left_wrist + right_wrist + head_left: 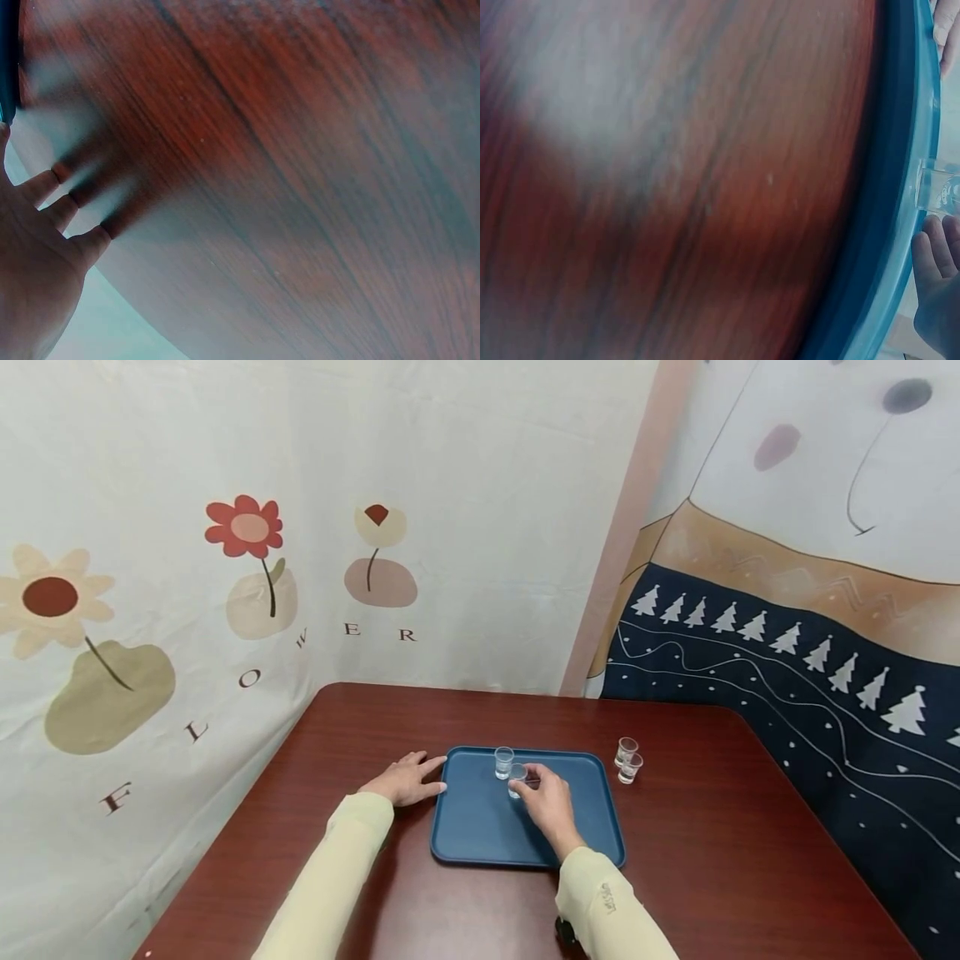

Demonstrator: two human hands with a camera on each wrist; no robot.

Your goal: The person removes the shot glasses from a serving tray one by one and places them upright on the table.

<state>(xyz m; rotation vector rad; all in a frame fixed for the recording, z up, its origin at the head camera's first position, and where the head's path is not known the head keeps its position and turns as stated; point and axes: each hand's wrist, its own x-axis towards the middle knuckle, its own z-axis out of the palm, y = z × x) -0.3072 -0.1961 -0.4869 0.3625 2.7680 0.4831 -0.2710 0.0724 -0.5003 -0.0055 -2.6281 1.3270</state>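
Note:
A blue tray point(480, 835) lies on the table. My right hand point(553, 808) pinches a small clear shot glass point(515, 785) between thumb and fingers over the tray. Close behind it, another shot glass point(504, 764) stands upright on the tray; both look partly filled with clear liquid. At the tray's left rim is my left hand point(407, 782), fingers spread, with thumb and index fingertip right at the edge. The left wrist view shows that hand point(37, 255) low over the wood. In the right wrist view, a glass point(939, 187) appears by my fingertips point(932, 225).
Two more shot glasses, one point(626, 750) behind the other point(631, 769), stand close together on the brown table point(690, 827) to the right of the tray. A printed curtain point(480, 527) hangs behind the table, and a dark patterned cloth point(787, 718) lines the right side.

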